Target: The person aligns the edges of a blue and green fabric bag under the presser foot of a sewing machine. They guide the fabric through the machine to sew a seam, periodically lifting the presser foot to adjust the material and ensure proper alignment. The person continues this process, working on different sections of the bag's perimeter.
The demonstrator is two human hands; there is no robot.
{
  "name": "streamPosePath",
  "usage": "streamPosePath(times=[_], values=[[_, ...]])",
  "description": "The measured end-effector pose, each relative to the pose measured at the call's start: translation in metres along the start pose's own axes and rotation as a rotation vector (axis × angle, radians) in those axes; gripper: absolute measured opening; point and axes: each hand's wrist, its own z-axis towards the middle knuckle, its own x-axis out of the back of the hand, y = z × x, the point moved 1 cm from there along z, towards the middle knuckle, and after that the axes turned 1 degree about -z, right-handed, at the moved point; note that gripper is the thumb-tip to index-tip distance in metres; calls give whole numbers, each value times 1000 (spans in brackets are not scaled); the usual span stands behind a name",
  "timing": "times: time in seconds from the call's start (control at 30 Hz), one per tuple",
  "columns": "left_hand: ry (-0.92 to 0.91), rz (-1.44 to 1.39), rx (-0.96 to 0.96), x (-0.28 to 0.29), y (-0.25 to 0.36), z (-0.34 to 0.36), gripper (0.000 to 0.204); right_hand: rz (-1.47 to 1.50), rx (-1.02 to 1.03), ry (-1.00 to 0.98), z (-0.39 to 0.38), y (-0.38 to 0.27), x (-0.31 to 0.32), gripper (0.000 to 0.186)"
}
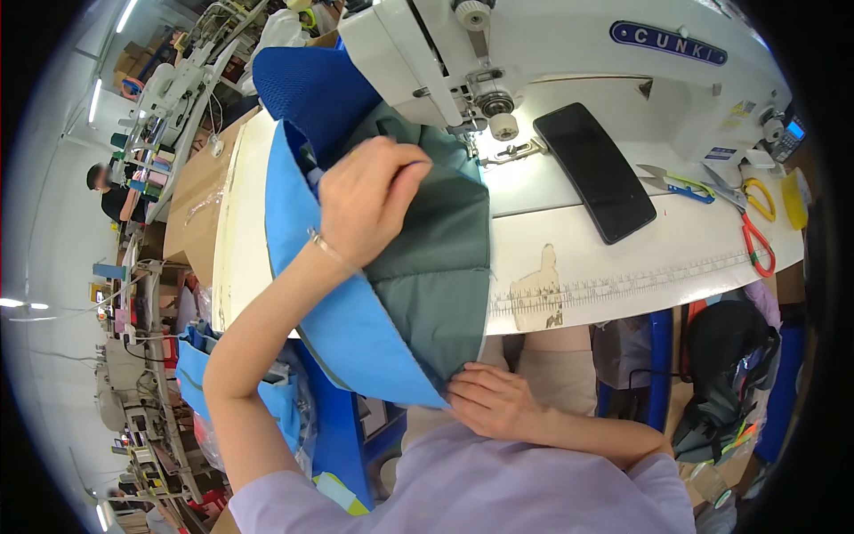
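- Blue and grey cloth is spread across the surface, partly beneath the sewing machine.
- Its near corner is pinched by the right hand.
- The left hand is curled over it; grip cannot be told.

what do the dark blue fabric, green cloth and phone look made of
Dark blue fabric: likely synthetic mesh, matte, finely dimpled. Green cloth: probably woven nylon or polyester, low sheen, creased. Phone: seemingly a glass front, given its smooth, black face.
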Motion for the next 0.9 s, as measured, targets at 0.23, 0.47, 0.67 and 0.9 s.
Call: streamPosePath(times=[0.23, 0.47, 0.67, 0.9], values=[[-336, -303, -66, 44, 133, -56, 20, 43, 0, 16, -14, -6, -6, 17], [-846, -664, 412, 52, 151, -64, 11, 45, -20, -57, -24, -5, -7, 17], [-1105, -940, 368, 75, 129, -21, 22, 23, 28, -33, -17, -6, -3, 29], [-442, -184, 184, -3, 76, -30, 47, -2, 38, -79, -7, -17, 10, 21]])
